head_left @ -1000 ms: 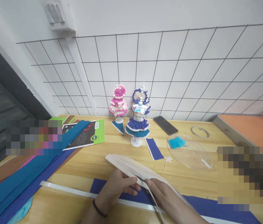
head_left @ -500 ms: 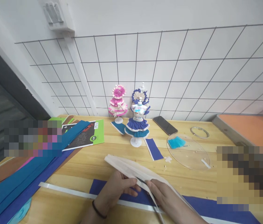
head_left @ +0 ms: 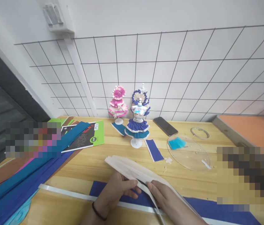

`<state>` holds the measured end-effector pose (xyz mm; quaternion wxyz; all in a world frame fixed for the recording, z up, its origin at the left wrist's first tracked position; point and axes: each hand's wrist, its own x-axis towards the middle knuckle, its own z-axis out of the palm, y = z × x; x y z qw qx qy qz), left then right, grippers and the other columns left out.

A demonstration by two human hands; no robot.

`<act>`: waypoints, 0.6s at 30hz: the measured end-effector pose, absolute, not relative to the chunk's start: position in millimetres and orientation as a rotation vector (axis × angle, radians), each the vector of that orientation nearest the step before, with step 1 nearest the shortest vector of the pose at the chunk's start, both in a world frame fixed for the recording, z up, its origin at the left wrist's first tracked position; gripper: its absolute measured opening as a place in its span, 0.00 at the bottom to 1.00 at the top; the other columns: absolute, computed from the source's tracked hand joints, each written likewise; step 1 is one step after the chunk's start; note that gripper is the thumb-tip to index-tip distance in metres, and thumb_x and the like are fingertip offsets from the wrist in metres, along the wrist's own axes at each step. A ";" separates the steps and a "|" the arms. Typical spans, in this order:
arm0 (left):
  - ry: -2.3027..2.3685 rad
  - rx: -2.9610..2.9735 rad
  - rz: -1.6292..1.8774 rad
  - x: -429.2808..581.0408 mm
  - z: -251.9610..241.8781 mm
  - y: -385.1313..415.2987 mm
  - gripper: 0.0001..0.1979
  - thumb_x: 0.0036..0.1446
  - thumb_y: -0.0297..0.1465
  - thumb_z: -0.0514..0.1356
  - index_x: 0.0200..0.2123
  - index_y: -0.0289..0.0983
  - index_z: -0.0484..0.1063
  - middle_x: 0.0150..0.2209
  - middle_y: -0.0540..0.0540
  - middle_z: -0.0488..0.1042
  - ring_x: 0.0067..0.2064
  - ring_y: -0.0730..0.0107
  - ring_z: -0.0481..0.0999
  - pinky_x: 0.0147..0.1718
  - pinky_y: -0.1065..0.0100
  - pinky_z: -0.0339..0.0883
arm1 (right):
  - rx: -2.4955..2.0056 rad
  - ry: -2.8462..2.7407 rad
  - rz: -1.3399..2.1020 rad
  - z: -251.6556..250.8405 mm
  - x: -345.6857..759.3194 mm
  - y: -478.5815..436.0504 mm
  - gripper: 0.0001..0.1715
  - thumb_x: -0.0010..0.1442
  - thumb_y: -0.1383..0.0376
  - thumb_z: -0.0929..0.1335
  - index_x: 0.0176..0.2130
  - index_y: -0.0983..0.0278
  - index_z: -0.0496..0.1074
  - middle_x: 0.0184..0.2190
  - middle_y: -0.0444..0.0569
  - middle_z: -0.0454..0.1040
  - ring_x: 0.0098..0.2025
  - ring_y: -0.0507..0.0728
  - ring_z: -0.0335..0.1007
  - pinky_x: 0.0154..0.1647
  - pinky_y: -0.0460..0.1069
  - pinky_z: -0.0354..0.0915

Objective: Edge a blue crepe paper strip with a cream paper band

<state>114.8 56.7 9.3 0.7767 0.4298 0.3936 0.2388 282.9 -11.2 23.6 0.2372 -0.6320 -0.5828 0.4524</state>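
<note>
A folded strip of cream paper (head_left: 127,167) lies slanted across the wooden table (head_left: 80,165) in front of me. My left hand (head_left: 116,192) pinches it from below, fingers closed on its edge. My right hand (head_left: 167,200) holds a pair of scissors, of which only a dark blade (head_left: 142,183) shows at the paper's edge. A thin cut-off cream strip (head_left: 156,207) hangs down between my hands. Under them lies a dark blue paper sheet (head_left: 204,207) with a white strip (head_left: 66,193) across it.
Two small dress forms in paper dresses, a pink one (head_left: 118,104) and a blue one (head_left: 138,120), stand at the back by the wire wall grid. A phone (head_left: 165,126), a clear plate (head_left: 189,153), a green booklet (head_left: 87,139) and long blue paper rolls (head_left: 22,184) lie around.
Almost nothing has moved. My hands stay on the cream paper with the scissors at its edge; the view has shifted slightly.
</note>
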 end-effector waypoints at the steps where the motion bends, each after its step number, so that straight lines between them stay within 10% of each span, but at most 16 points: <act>1: 0.855 0.927 0.518 114.8 9.5 56.9 0.14 0.42 0.31 0.66 0.34 0.30 0.73 0.29 0.42 0.75 0.27 0.71 0.73 0.22 0.73 0.68 | -1.722 -1.593 1.251 24.6 283.9 -11.7 0.26 0.61 0.49 0.52 0.27 0.63 0.65 0.24 0.44 0.65 0.29 0.54 0.61 0.31 0.45 0.57; 18: 0.825 0.906 0.538 114.9 8.2 57.8 0.13 0.43 0.32 0.65 0.33 0.31 0.73 0.31 0.41 0.76 0.29 0.68 0.75 0.21 0.74 0.68 | -1.653 -1.534 1.372 14.2 297.7 -26.8 0.17 0.49 0.53 0.66 0.28 0.65 0.71 0.25 0.43 0.70 0.31 0.56 0.64 0.32 0.46 0.59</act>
